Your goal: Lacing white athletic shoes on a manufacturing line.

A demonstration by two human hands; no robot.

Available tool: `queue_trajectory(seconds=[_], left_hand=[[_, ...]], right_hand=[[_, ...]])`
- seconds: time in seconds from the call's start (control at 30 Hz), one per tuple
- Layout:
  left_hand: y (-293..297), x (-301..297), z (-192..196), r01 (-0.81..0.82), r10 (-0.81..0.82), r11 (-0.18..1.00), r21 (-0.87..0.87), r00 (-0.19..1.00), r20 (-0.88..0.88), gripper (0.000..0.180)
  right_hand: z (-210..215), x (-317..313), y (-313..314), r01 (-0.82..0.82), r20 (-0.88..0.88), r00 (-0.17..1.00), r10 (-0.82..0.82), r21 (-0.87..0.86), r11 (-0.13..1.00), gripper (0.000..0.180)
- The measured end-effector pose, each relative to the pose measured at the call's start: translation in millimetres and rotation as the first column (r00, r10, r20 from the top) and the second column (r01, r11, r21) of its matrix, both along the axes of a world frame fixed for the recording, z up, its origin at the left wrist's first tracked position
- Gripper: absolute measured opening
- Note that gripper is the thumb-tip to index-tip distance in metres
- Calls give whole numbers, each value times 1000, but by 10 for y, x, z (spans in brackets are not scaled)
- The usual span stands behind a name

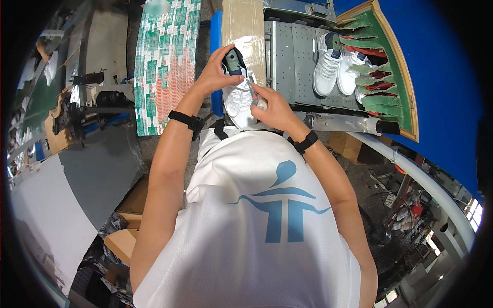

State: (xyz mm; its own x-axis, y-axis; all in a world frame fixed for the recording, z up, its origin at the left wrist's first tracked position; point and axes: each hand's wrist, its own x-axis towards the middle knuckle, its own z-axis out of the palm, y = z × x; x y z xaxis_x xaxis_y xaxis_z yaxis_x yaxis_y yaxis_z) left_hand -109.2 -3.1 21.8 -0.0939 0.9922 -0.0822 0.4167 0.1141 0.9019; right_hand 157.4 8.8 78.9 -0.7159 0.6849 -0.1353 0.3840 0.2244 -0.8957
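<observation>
A white sneaker [237, 105] with a dark navy collar and a green insole lies in front of me, toe toward my body. My left hand [215, 74] is closed on its heel end, fingers along the collar and thumb across the tongue. On the shoe's right side, my right hand [276, 109] has its fingers curled, with thumb and forefinger beside the white laces [249, 82]. What these two fingers hold, perhaps a lace, is too small to make out.
To the right, two white sneakers [326, 69] lie on a grey perforated conveyor [300, 61], beside a wood-framed opening with torn green flaps [377, 79]. A tape-covered cardboard strip [244, 23] lies beyond the shoe. At left stands a green-and-white patterned panel [167, 66]; a white pipe [436, 190] runs at right.
</observation>
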Motion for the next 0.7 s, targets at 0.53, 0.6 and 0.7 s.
queue_trajectory(seconds=[0.53,0.6,0.7], left_hand=[[50,-172,-38,67,-63,996,-53,995,74,112],[52,-184,-14,86,-80,993,-86,994,75,110],[50,-124,27,82,-76,994,-69,994,81,108]], right_hand=[[722,-111,-87,-267,147,962,231,311,912,73],[444,-203,-37,-285,190,955,228,375,882,73],[223,-254,-37,-307,241,947,214,468,829,72]])
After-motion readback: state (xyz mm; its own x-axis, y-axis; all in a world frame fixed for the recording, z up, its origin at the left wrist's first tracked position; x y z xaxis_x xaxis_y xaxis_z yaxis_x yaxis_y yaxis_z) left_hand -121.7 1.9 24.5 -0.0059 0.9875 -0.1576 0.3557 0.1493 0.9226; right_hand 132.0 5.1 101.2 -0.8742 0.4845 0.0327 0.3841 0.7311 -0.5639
